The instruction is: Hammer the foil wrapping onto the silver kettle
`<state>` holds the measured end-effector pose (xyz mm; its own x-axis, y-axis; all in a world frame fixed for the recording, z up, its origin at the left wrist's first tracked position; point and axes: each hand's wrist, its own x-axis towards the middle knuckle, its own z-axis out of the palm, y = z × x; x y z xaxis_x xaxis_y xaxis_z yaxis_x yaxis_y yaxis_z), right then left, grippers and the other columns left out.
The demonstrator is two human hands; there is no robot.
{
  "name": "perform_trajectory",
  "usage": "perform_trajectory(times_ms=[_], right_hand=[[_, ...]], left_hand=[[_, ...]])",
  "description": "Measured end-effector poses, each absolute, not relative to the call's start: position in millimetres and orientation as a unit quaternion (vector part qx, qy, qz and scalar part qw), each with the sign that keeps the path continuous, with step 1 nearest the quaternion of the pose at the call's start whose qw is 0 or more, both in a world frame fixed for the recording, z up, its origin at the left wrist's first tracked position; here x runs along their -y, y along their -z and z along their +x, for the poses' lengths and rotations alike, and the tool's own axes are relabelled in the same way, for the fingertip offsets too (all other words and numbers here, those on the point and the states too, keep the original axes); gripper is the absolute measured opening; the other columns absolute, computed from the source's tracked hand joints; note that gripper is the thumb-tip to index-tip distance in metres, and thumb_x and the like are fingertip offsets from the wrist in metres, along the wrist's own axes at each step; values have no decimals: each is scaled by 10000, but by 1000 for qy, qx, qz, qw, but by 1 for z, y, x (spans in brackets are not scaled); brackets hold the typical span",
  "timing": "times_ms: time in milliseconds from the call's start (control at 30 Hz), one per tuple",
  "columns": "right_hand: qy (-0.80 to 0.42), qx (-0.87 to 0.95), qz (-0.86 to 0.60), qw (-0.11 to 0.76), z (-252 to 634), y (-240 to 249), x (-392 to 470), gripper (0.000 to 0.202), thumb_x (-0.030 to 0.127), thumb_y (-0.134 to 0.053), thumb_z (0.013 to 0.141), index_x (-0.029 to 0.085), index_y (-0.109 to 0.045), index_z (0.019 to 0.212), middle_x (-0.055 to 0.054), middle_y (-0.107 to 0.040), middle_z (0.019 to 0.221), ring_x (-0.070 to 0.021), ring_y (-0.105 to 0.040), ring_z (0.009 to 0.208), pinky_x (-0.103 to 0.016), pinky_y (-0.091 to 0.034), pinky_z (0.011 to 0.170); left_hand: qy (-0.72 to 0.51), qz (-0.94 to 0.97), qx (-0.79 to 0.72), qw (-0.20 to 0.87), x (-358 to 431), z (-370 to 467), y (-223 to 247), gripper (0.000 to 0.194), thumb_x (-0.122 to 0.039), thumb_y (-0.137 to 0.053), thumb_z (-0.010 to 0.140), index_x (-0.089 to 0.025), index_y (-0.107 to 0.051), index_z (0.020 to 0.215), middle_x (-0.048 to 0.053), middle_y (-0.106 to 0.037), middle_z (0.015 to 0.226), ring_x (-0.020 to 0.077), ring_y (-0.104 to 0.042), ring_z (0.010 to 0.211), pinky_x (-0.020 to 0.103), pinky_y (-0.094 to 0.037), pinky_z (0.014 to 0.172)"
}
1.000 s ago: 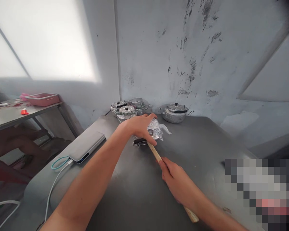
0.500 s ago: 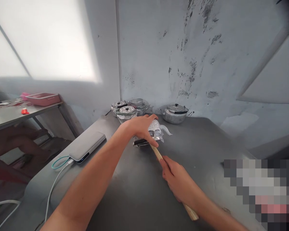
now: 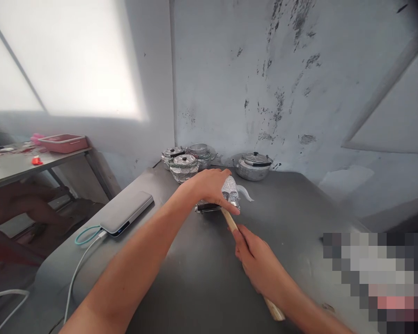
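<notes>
Over the top of a small silver metal kettle [image 3: 230, 186] lies my left hand [image 3: 212, 188], fingers and thumb curved around it. The kettle's curved spout points right, and a black-gripped handle [image 3: 209, 208] lies low at its near side. Most of the body is covered by my hand. A pale wooden stick [image 3: 231, 222], like a tool handle, is in the closed fist of my right hand [image 3: 256, 253]. It slants from the lower right up to the kettle; its far end is hidden near my left thumb, so I cannot tell what tool it is.
Several silver lidded pots [image 3: 184, 169] stand at the back of the grey table [image 3: 191, 287], with a wider lidded pot [image 3: 253, 166] to their right by the wall. A power bank [image 3: 127, 213] with a white cable [image 3: 77, 269] lies left. A pink basket [image 3: 62, 144] sits on another table.
My left hand and the kettle have shifted slightly right and a little nearer. My right hand keeps its grip on the wooden stick, almost unmoved.
</notes>
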<state>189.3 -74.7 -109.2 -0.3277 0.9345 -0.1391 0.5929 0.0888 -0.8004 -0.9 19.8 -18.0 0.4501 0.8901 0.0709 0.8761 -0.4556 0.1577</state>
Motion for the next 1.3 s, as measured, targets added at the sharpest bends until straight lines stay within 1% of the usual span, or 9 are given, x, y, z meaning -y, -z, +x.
perform_trajectory(times_ms=[333, 467, 667, 800, 900, 1000, 1133, 1233, 1300], right_hand=[[-410, 710, -542, 185, 186, 106, 75, 329, 439, -253, 1013, 239, -387, 788, 75, -349, 610, -73, -321, 449, -226, -235, 437], [-380, 727, -543, 181, 189, 104, 73, 324, 428, -267, 1008, 239, -380, 771, 58, -405, 635, -91, -356, 505, -234, -257, 473], [-344, 740, -549, 183, 196, 102, 69, 355, 449, -243, 1008, 240, -387, 759, 45, -442, 638, -114, -353, 546, -252, -277, 502], [-285, 764, -557, 158, 206, 102, 66, 334, 397, -245, 1011, 236, -414, 773, 27, -510, 625, -123, -389, 536, -271, -269, 533], [-256, 766, -572, 140, 212, 101, 65, 328, 380, -222, 1015, 236, -449, 826, 2, -580, 650, -138, -446, 536, -279, -273, 551], [-238, 770, -579, 124, 214, 100, 65, 312, 363, -219, 1015, 235, -462, 867, -17, -619, 682, -157, -494, 560, -284, -283, 569], [-234, 769, -584, 113, 214, 100, 66, 293, 352, -217, 1013, 239, -458, 890, -24, -631, 693, -168, -498, 564, -287, -286, 570], [-246, 767, -580, 123, 216, 100, 66, 313, 371, -215, 1015, 244, -459, 866, -15, -622, 687, -164, -497, 558, -285, -288, 566], [-243, 767, -579, 131, 218, 100, 66, 330, 392, -216, 1016, 245, -452, 839, -4, -600, 662, -159, -485, 548, -282, -285, 560]], left_hand=[[-65, 849, -520, 69, -21, -5, 14, 1212, -932, -603, 482, -284, -333, 1470, 109, -568, 1349, 374, -540, 1183, 417, -469, 869], [-63, 843, -530, 73, -20, -4, 11, 1193, -910, -627, 491, -296, -335, 1471, 96, -622, 1261, 359, -584, 1105, 403, -485, 811], [-77, 841, -531, 66, -19, -1, 15, 1154, -887, -636, 515, -287, -349, 1457, 102, -553, 1365, 368, -527, 1204, 415, -455, 906], [-167, 848, -501, 38, -19, 7, 23, 991, -829, -643, 603, -248, -410, 1372, 106, -462, 1433, 333, -535, 1189, 378, -456, 905], [-206, 850, -484, 2, -19, 17, 27, 819, -783, -651, 657, -234, -495, 1244, 107, -516, 1346, 316, -574, 1107, 367, -464, 866], [-209, 860, -466, -27, -19, 25, 29, 725, -783, -619, 703, -236, -546, 1173, 86, -583, 1258, 313, -568, 1111, 391, -432, 937], [-194, 880, -434, -26, -18, 28, 32, 692, -794, -527, 773, -274, -571, 1228, 44, -567, 1329, 309, -514, 1209, 400, -432, 965], [-172, 881, -441, -22, -17, 25, 34, 756, -790, -580, 728, -338, -540, 1333, 34, -433, 1481, 335, -450, 1296, 419, -432, 980], [-160, 876, -455, -10, -18, 23, 34, 796, -793, -596, 713, -373, -502, 1383, 39, -432, 1477, 329, -489, 1265, 415, -442, 965]])
